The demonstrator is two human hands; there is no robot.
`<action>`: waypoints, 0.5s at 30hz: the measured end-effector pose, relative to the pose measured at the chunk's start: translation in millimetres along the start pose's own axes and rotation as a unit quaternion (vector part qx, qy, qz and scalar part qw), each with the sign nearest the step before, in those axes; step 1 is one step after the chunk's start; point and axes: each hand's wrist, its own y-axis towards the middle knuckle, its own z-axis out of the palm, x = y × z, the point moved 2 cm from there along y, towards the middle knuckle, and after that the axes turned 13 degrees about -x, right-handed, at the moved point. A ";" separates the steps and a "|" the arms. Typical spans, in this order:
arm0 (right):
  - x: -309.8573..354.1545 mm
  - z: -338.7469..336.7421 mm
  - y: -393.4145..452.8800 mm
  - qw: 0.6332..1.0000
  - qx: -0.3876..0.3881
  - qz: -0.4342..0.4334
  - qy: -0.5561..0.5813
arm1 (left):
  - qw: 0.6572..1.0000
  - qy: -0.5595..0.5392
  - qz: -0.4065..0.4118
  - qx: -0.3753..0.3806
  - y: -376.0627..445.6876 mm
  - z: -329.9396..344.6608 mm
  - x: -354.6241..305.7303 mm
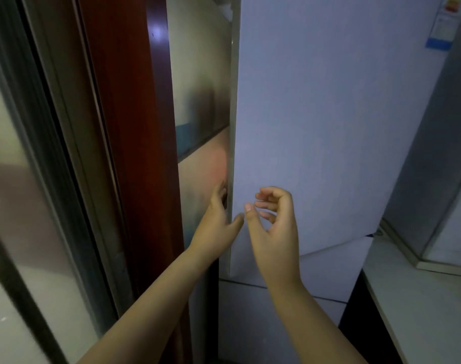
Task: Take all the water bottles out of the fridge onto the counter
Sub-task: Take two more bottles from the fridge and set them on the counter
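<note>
- The left hand (216, 219) reaches to the left edge of the fridge door (329, 127), its fingers hooked behind the metal strip (233, 127) that runs down that edge and its thumb lying along the front. How firmly the fingers bite cannot be told, since their tips are hidden behind the strip.
- The right hand (274, 224) hovers just in front of the door, loosely curled, fingers half bent and holding nothing; it touches neither the door nor the left hand.
- No water bottles are in view. They are presumably inside the fridge, and the door looks only slightly cracked, so the task has barely begun.
- The gap between the door edge and the dark red wooden frame (134, 153) is narrow. If the door swings wide, the left hand's knuckles may be pinched or scraped against that frame.
- The hold is by fingertips on a slim edge. Against a stiff seal they may slip off, and the door may snap shut.
- A sudden release of the seal may swing the door into the idle right hand, which sits in its likely path.
- The counter (421, 311) lies low on the right, near the fridge. If the door hinges on that side, an open door may stand between shelves and counter, making each carry awkward.
- The light is dim, so judging the edge by eye is harder.
</note>
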 end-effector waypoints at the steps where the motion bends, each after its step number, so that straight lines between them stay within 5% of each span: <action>1: -1.9 7.7 3.3 1.000 -0.001 0.002 -0.004 | 1.000 -0.005 -0.002 0.009 4.7 1.5 3.4; 15: -5.8 48.3 7.2 0.999 0.007 -0.022 -0.043 | 0.997 -0.034 0.030 -0.065 -2.6 13.9 24.7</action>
